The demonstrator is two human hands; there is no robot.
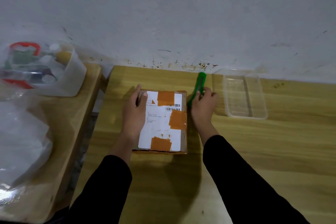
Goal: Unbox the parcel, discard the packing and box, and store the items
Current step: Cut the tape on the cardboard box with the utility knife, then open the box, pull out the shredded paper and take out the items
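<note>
Your view does not show everything clearly: the print on the white shipping label (163,120) is too blurred to read, only two barcodes near its far right corner can be made out, and the things inside the white tub (72,78) on the side table (60,132) at your left are smeared together, with a red handle and some pale round caps among them. A heap of clear plastic bags (21,142) on that same table is cut off by the left edge of the picture. Your left hand (135,112) lies flat and relaxed on the left part of the parcel (161,122), palm down, thumb resting on the label, not gripping anything. Your right hand (204,105) is closed around the green utility knife (197,89), just beside the far right corner of the parcel; the lower end of the knife is hidden between your hand and the box, and you cannot tell whether the blade is out. The parcel is a flat brown cardboard box, lying near the far left corner of the tabletop (254,151), close to the wall (181,14). The label covers nearly its whole top, and three patches of orange tape are stuck over it. A clear plastic container (244,96) stands empty near the far edge, to the right of your right hand. Both sleeves are black.
</note>
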